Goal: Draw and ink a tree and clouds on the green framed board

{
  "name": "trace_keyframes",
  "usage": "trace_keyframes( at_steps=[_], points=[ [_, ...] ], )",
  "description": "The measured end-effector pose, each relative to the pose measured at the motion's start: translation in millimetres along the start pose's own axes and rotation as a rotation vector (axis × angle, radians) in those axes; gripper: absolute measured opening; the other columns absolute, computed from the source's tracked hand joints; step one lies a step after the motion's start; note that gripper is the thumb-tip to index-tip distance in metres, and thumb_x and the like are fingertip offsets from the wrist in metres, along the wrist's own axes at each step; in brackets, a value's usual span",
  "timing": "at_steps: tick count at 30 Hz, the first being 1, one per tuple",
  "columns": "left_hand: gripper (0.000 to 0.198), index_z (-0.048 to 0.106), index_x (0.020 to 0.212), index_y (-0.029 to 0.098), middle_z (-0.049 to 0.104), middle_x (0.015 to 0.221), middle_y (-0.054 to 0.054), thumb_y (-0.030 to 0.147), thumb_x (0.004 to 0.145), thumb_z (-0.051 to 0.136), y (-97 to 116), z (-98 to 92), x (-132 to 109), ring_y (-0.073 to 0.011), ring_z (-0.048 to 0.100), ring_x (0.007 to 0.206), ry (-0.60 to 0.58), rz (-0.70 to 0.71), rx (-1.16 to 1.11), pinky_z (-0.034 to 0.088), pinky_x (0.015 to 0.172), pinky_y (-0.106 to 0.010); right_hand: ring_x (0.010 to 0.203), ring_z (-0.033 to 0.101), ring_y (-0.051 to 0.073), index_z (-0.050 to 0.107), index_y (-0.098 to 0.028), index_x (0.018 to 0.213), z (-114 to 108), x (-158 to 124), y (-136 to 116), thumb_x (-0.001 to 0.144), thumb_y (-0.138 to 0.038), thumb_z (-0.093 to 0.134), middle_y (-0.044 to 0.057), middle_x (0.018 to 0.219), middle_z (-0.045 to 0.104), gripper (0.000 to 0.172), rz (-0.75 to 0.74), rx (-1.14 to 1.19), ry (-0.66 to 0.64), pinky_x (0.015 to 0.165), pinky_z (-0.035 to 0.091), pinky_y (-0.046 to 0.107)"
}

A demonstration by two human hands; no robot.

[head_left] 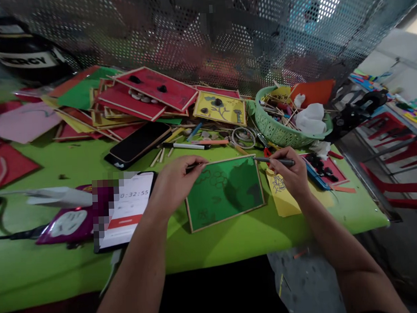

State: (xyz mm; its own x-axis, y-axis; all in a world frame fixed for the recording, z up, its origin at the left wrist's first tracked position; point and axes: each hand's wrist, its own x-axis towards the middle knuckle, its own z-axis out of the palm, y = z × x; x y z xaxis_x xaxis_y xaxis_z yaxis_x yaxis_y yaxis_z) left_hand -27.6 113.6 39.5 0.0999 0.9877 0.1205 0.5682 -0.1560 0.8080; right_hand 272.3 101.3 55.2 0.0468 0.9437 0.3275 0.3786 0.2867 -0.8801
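A dark green card with a thin wooden frame lies on the green table in front of me, with faint outlines drawn on it. My left hand rests curled on the card's left top corner and pinches a thin stick or pen. My right hand hovers over the card's right top corner, closed round a dark pen that points left. Under the right hand lies a yellow paper with a small black drawing.
A phone showing a timer lies left of the card, a black phone behind it. Stacks of red, yellow and green framed cards fill the back. A green basket of sticks and tissue stands back right. The table edge drops off right.
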Motion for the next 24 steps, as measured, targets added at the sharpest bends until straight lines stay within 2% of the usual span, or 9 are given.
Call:
trace_keyframes(
  at_steps=[24],
  points=[
    [0.027,0.075,0.095,0.025,0.078,0.102,-0.005,0.042,0.087,0.056,2.4,-0.1,-1.8,-0.0285,0.070,0.096,-0.007,-0.029,0.008,0.051,0.087,-0.041,0.060,0.054,0.011,0.065,-0.022,0.087,0.8,-4.2,3.9,0.089,-0.027,0.069,-0.002,0.073,0.064,0.007,-0.085,-0.116,0.009,0.059,0.042,0.027]
  ],
)
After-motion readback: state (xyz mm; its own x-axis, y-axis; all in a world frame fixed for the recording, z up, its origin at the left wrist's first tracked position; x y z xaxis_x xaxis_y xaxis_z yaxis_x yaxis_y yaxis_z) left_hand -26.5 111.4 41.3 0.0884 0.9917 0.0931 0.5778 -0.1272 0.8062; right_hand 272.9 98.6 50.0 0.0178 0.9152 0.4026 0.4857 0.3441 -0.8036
